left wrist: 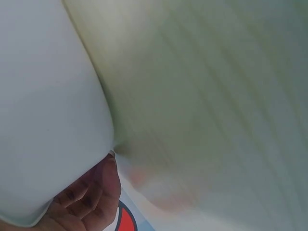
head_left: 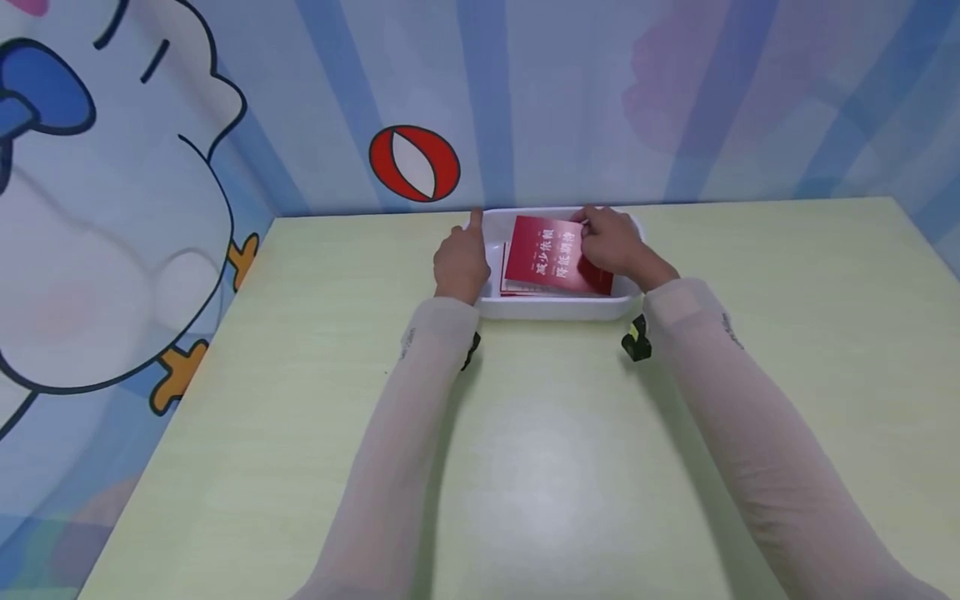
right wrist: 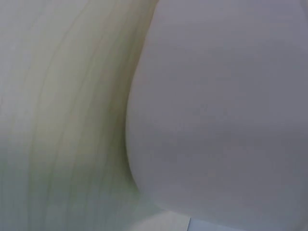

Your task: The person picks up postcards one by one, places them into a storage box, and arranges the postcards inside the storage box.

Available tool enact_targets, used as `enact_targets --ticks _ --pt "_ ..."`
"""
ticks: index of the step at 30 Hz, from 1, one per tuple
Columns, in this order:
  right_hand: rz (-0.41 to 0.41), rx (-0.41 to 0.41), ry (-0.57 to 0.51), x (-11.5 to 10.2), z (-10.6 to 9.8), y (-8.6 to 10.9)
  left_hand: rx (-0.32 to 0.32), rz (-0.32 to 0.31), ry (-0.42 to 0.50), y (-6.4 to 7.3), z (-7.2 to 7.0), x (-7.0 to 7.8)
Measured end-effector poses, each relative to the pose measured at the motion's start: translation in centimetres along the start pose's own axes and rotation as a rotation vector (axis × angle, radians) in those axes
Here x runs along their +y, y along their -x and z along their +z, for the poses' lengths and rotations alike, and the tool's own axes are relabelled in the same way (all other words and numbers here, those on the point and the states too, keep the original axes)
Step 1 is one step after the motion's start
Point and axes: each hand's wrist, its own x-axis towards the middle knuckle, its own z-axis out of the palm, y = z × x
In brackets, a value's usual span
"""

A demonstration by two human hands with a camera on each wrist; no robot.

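Observation:
A white plastic tray stands at the table's far edge against the wall, its side filling much of both wrist views. My left hand grips the tray's left end, the index finger pointing along the rim; in the left wrist view, curled fingers show at the tray's corner. A red booklet with white Chinese characters lies tilted inside the tray, over other red-edged papers. My right hand reaches over the tray's right end and pinches the booklet's right side. The right wrist view hides this hand behind the tray wall.
The pale wooden table spreads in front of the tray and to both sides. A blue striped wall with a painted ball rises right behind it. A wall with a cartoon figure borders the table's left edge.

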Motion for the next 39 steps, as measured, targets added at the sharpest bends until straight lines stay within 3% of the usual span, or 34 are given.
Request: enact_targets --ticks 15,27,39 --pt "0.002 0.000 0.022 0.4 1.2 0.2 0.006 -0.006 -0.002 0.2 0.4 -0.2" --pt "-0.040 -0.008 -0.048 0.9 1.7 -0.1 0.007 -0.014 -0.012 0.0 0.6 0.0" --pt "-0.027 -0.004 0.056 1.0 2.9 -0.1 0.015 0.005 -0.005 -0.1 0.7 -0.1"
